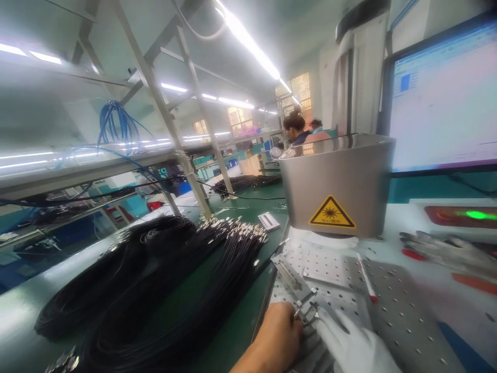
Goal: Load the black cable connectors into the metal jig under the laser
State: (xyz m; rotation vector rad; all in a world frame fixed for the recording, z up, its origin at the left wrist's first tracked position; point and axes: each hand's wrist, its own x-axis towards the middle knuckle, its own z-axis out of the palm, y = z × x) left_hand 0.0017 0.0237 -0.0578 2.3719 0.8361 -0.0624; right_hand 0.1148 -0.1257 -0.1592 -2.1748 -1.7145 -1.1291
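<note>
My bare left hand is closed beside the lower end of a metal clamping fixture. What its fingers hold, if anything, is hidden. My right hand, in a white glove, comes from the lower right, its fingertips together at the same end of the fixture. Whatever is pinched there is too small to make out. The fixture lies slantwise on a perforated metal plate. Left of it, large bundles of black cables with silvery connector ends spread over the green bench top.
Behind the plate stands a metal housing with a yellow laser warning sign. A red-and-white marker lies on the plate. Gloves and a monitor are at right. Metal posts rise at left; people are farther back.
</note>
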